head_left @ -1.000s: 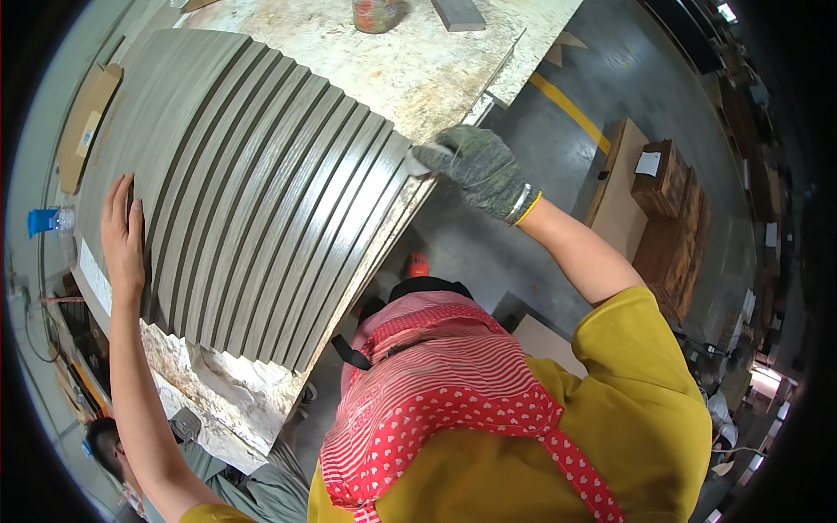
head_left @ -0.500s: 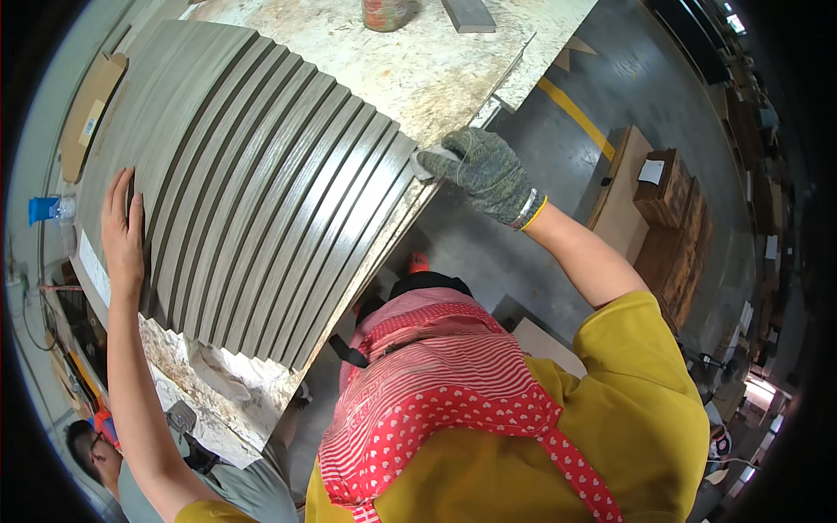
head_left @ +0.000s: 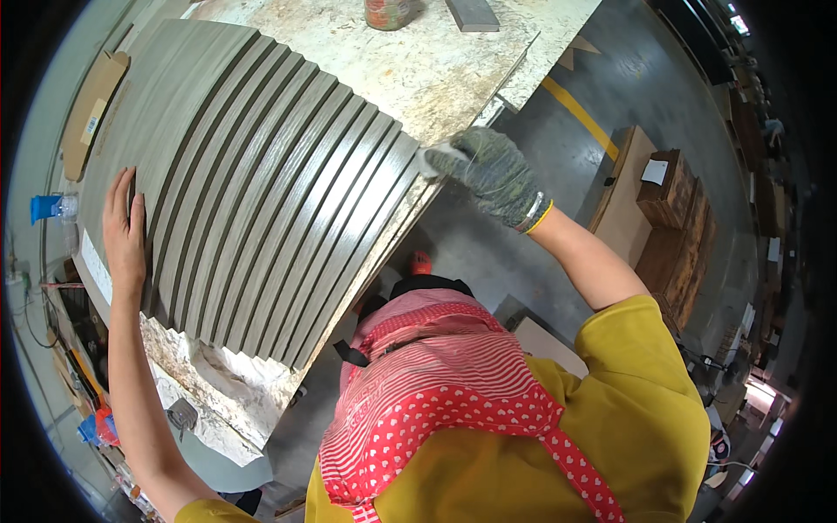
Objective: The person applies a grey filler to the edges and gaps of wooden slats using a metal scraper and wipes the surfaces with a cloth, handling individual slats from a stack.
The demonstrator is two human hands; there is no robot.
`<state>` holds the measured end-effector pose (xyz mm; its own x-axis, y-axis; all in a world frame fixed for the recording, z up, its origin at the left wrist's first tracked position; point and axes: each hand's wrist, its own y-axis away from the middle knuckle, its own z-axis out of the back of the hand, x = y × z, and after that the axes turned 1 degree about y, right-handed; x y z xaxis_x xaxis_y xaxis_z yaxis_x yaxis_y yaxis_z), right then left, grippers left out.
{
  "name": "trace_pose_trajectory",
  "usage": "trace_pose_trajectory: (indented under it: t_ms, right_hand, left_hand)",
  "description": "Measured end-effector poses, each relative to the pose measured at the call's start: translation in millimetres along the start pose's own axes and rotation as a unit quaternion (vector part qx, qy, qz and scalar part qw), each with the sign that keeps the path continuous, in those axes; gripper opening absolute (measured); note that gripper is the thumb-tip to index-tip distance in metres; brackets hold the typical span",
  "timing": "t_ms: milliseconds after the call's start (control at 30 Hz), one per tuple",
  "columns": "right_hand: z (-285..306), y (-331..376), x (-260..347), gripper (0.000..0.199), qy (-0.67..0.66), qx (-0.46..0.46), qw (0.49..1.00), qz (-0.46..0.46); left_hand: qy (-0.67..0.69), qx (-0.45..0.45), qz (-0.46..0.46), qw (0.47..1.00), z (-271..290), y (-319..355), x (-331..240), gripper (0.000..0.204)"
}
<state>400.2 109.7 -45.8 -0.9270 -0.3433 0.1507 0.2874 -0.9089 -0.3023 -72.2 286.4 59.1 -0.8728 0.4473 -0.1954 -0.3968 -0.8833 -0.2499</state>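
Overlapping grey wood-grain boards (head_left: 288, 192) lie fanned out in steps across the table. My bare left hand (head_left: 125, 231) rests on them near the far left, its fingers stretched out and lying flat. At the right end of the row, my right hand (head_left: 499, 177), in a dark grey knitted glove with a yellow cuff edge, is closed around a small whitish cloth-like wad (head_left: 440, 161). The wad is at the corner of the nearest boards; the gloved fingers partly hide it, and it is blurred.
The worn, stained table (head_left: 418, 78) carries a reddish can (head_left: 386, 13) and a loose grey piece (head_left: 472, 15) at the back. A cardboard piece (head_left: 91, 118) lies at far left. Brown boxes (head_left: 671, 213) stand on the floor at right, beyond a yellow line (head_left: 580, 118).
My right hand has shifted very slightly, with the whitish wad at the board ends. My left hand stays put. The person at lower left has mostly moved out of view.
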Motion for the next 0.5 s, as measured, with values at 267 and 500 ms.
trace_pose_trajectory:
  t_ms: [267, 500]
  right_hand:
    - [8.1, -5.9, -3.2, 0.038, -0.103, 0.028, 0.993, -0.044]
    - [-3.8, 2.1, -12.6, 0.039, 0.001, -0.013, 1.000, -0.023]
  left_hand:
    - [-0.008, 0.000, 0.007, 1.000, -0.6, 0.6, -2.2, 0.041]
    - [-0.021, -0.003, 0.002, 1.000, 0.3, 0.4, -4.4, 0.040]
